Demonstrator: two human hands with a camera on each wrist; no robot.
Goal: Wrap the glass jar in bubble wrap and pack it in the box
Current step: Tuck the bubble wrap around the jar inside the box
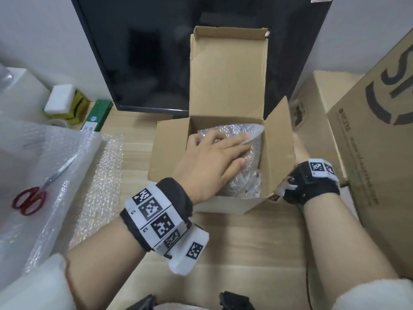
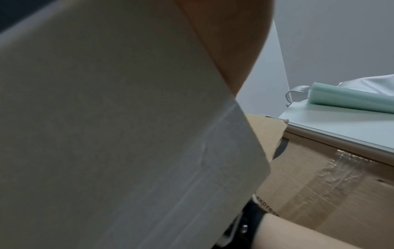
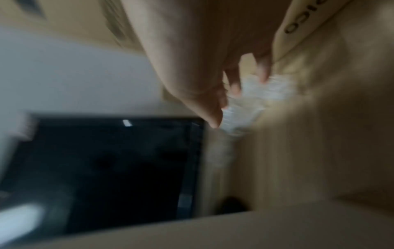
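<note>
The jar is wrapped in bubble wrap and only shows as a bubble-wrap bundle lying inside the open cardboard box on the wooden table. My left hand reaches into the box from the left. Its straight fingers lie flat on top of the bundle. My right hand rests against the outside of the box's raised right flap, with its fingertips hidden behind the flap. The left wrist view shows the box's wall close up. The right wrist view is blurred, with fingers near white bubble wrap.
Red-handled scissors lie on a bubble wrap sheet at the left. A dark monitor stands behind the box's upright lid. Large cartons crowd the right side. A tape roll and a green box sit at the back left.
</note>
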